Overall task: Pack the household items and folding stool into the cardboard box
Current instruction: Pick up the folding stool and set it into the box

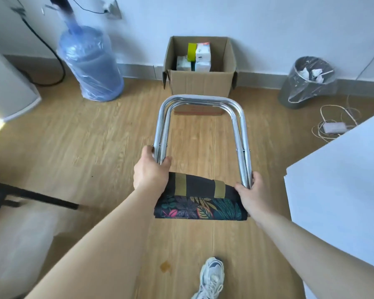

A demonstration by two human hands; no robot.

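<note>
— Wood floor, white wall; from the left, what's there?
— Water jug, then the box by the wall with cartons inside, a bin to the right.
— And the stool?
— Folded flat, held in the air short of the box. Left hand is closed round the left tubes; right hand is wrapped on the right tubes by the fabric seat.
— Handling?
— Probably light. Steel frame is stiff but slick; the seat is floppy. Grip the tubes, both legs pinched together so it can't swing open.
</note>
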